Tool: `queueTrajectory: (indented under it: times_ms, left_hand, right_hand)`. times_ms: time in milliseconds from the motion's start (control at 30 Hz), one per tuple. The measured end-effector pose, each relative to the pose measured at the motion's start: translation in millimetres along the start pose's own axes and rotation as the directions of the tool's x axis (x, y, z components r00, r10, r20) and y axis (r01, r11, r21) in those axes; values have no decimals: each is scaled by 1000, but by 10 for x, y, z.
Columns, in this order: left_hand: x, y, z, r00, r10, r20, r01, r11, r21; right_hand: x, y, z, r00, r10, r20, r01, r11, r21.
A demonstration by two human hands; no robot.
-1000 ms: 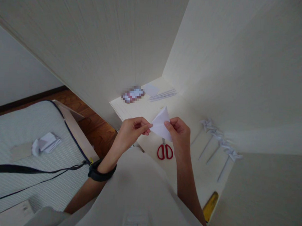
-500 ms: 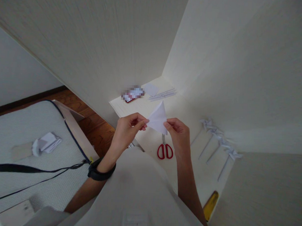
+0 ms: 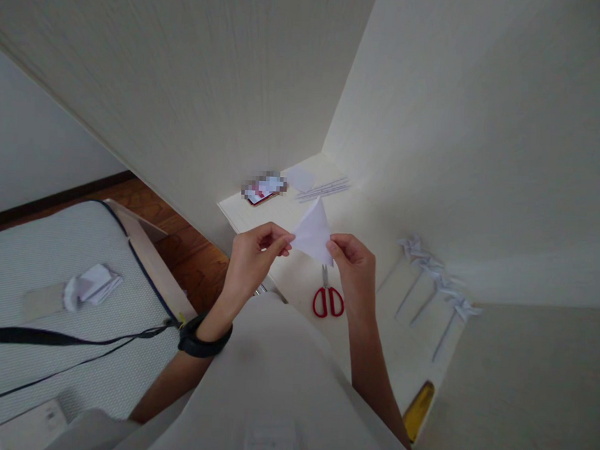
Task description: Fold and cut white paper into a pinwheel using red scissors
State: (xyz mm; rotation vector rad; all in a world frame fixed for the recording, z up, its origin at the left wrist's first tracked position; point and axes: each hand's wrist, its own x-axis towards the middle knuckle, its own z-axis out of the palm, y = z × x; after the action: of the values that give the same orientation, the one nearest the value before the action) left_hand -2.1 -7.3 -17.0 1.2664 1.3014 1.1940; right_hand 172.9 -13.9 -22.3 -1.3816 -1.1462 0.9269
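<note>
A white sheet of paper [image 3: 313,233], folded to a triangle with its point away from me, is held up over the desk between both hands. My left hand [image 3: 259,253] pinches its left corner between thumb and fingers. On the opposite side, my right hand [image 3: 352,264] grips the lower right corner the same way. Just below the paper, red-handled scissors [image 3: 328,302] lie on the white desk [image 3: 370,221], blades pointing away. Farther back are several thin white sticks [image 3: 324,189] and a flat paper square [image 3: 301,178].
Several white paper pinwheels [image 3: 440,274] on sticks lie in a row at the right. A yellow-and-black tool [image 3: 418,412] rests near the right edge. A phone [image 3: 263,189] leans at the back left. More folded paper [image 3: 97,284] lies on the bed [image 3: 81,229].
The folded paper has shifted very slightly, its top point tipping a little left and its bottom corner rising. Both hands keep their pinch, nearly still.
</note>
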Motion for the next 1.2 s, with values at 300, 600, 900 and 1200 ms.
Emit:
queueTrajectory:
  times_ms: [300,600,900,1200]
  left_hand:
    - [36,-32,-21,1000,-14,-26,14,1000,-10]
    - [33,-56,-19,999,-21,-27,20,999,-36]
    - [31,-61,13,1000,-21,-23,19,997,-69]
    - [78,-237,0,1000,-4,-5,4,1000,3]
  right_hand:
    - [-35,69,100,998,-23,-58,24,1000,3]
    - [-60,96,125,1000,-7,-21,7,1000,10]
    - [-93,108,162,995,-16,-95,21,998,54]
    - [-59,142,147,994,-41,-98,39,999,-16]
